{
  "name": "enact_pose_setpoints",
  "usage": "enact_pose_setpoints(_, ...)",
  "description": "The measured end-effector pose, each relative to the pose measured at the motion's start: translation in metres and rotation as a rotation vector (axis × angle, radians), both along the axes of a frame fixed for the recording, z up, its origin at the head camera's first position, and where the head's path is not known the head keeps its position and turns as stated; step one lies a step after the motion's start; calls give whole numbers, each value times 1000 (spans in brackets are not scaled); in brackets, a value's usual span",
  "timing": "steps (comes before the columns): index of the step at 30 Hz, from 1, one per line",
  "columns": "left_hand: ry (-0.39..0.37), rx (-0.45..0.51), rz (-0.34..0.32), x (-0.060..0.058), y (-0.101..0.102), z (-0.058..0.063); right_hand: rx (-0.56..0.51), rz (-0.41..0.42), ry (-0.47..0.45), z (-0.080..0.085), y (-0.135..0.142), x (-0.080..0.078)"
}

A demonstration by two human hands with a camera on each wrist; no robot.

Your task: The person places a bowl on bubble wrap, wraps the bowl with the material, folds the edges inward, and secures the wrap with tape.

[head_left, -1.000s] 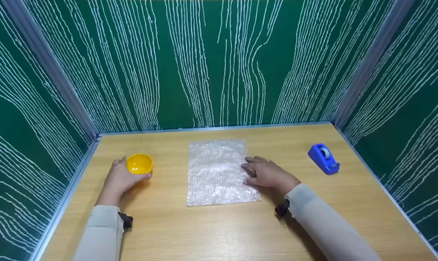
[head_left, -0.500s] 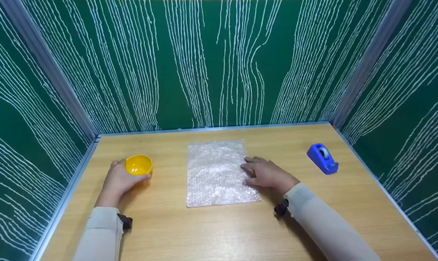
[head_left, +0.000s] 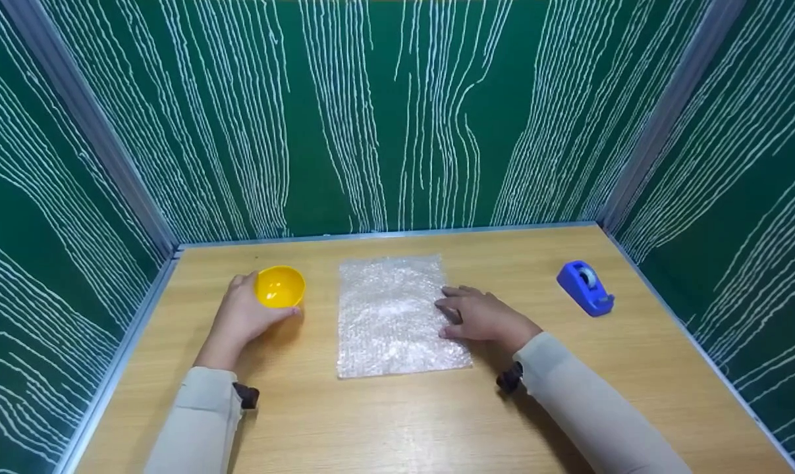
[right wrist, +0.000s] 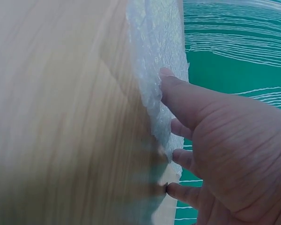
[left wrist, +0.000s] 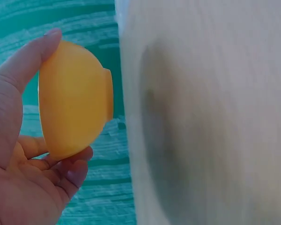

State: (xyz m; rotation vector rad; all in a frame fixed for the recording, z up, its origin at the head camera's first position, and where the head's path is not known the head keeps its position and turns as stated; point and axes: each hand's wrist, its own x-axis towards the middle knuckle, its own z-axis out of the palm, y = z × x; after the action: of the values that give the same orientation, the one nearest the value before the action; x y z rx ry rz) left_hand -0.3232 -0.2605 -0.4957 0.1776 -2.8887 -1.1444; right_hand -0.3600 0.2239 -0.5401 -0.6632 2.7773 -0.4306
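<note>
A small yellow bowl point(head_left: 280, 287) is held by its sides in my left hand point(head_left: 244, 318), thumb on the near side and fingers round the far side. In the left wrist view the bowl point(left wrist: 72, 101) is lifted off the table, its foot toward the tabletop and a shadow beneath. A rectangular sheet of bubble wrap point(head_left: 390, 316) lies flat to the right of the bowl. My right hand point(head_left: 486, 317) rests at the sheet's right edge with fingers spread. In the right wrist view the thumb and fingertips touch the bubble wrap point(right wrist: 164, 47) along its edge.
A blue tape dispenser point(head_left: 585, 288) with a roll of clear tape stands at the right of the wooden table point(head_left: 397, 428). Green walls point(head_left: 423, 118) with white wavy lines enclose the table at the back and both sides.
My left hand has raised the yellow bowl and carried it to the right, toward the bubble wrap. The right hand stays at the sheet's edge.
</note>
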Motion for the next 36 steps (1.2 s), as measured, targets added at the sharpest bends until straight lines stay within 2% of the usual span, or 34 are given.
enact_pose_setpoints(8,39,44,-96,-9,49,7,-10,-9,-11,2,-5,2)
enact_pose_setpoints(14,53,90,-170,-13,86,3,-15,-11,-16,4,-8,4)
enact_pose_setpoints(21,65,73,-228,-18,124,-5,5,-35,-28,7,-14,7)
enact_pose_setpoints(28,52,86,-260,-24,146,-14,12,-59,-41,7,-20,9)
enact_pose_setpoints(36,33,158,-339,-22,164,-24,15,-67,-45,9,-20,10)
